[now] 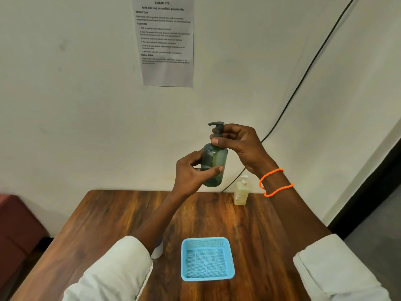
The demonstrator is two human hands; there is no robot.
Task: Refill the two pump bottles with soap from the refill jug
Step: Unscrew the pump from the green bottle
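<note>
I hold a green translucent pump bottle (213, 164) upright in the air above the far part of the wooden table (249, 231). My left hand (191, 174) wraps its body from the left. My right hand (238, 144) pinches the dark pump head (218, 127) and collar at the top. A second, pale yellow pump bottle (242, 192) with a white pump stands at the table's far edge by the wall. A white container (158, 250) peeks out from under my left forearm; most of it is hidden.
A light blue mesh basket (207, 258) holding nothing sits on the table near me. A printed task sheet (166, 40) hangs on the wall. A black cable (303, 79) runs down the wall behind the table. A dark red seat (17, 224) stands at the left.
</note>
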